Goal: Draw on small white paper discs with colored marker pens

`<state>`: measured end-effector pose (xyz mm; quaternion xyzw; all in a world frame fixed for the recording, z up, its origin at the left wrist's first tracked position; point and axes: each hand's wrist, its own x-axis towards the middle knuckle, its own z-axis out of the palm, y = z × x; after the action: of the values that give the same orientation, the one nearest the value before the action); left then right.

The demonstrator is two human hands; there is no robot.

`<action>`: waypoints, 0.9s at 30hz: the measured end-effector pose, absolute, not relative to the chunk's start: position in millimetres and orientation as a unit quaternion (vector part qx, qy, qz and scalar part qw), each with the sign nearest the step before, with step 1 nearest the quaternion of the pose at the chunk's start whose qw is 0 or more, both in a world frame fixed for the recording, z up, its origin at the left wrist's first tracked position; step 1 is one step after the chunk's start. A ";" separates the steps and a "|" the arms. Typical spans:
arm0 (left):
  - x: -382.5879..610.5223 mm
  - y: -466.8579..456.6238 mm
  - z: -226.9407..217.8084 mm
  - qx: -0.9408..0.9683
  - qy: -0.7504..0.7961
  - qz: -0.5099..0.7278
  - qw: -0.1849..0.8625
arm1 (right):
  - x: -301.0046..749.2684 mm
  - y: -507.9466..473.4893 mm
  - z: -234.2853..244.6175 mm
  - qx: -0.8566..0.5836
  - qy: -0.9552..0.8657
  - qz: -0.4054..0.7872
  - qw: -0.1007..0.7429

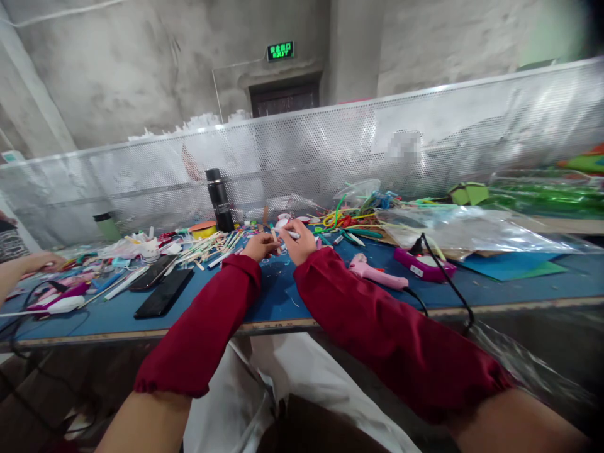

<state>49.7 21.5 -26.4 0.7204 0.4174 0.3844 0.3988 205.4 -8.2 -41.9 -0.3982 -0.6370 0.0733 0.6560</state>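
While the table (279, 299) spreads out under its clutter, loose sticks (207, 248) lie heaped, and all the action's between two hands: the right hand (302, 244) pinches a white pen (291, 234), the left hand (258, 246) grips a pale strip (274, 234) right beside it. Work looks under way, unfinished, I'd judge; how much is done or left, I can't tell.

White pen (292, 234) in the right hand (302, 244), left hand (259, 246) just beside, above a cluttered blue table (274, 301)
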 end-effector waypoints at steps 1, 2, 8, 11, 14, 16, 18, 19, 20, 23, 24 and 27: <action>49.5 21.6 -26.4 0.721 0.415 0.385 0.400 | 205.4 -7.9 -42.0 -0.397 -0.640 0.073 0.654; 49.5 21.7 -26.4 0.720 0.414 0.385 0.402 | 205.4 -7.6 -42.1 -0.397 -0.641 0.072 0.653; 50.6 19.8 -24.8 0.713 0.429 0.381 0.404 | 205.2 -8.7 -41.2 -0.406 -0.628 0.065 0.661; 50.8 19.7 -24.8 0.715 0.425 0.380 0.405 | 204.7 -9.0 -41.6 -0.396 -0.637 0.076 0.656; 50.3 20.1 -24.9 0.715 0.420 0.381 0.409 | 205.1 -8.8 -41.8 -0.405 -0.636 0.069 0.653; 49.8 20.4 -24.9 0.715 0.418 0.383 0.409 | 205.5 -8.4 -41.8 -0.410 -0.629 0.062 0.657; 49.4 20.8 -25.2 0.718 0.416 0.383 0.406 | 205.7 -7.6 -42.2 -0.407 -0.630 0.061 0.659; 49.2 21.1 -25.4 0.721 0.414 0.380 0.405 | 205.8 -7.1 -42.5 -0.405 -0.632 0.063 0.657; 49.1 21.5 -25.7 0.725 0.413 0.377 0.403 | 205.9 -6.5 -42.8 -0.404 -0.636 0.064 0.655; 48.8 22.3 -26.4 0.726 0.414 0.375 0.402 | 206.2 -5.3 -43.3 -0.405 -0.637 0.059 0.653; 48.8 22.4 -26.6 0.725 0.414 0.376 0.403 | 206.3 -5.3 -43.2 -0.406 -0.634 0.054 0.656; 48.9 22.8 -26.8 0.724 0.409 0.378 0.407 | 206.1 -6.1 -42.6 -0.401 -0.631 0.051 0.662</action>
<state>48.9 22.8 -26.8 0.7241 0.4088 0.3777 0.4074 206.1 -6.1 -42.6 -0.4013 -0.6308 0.0510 0.6622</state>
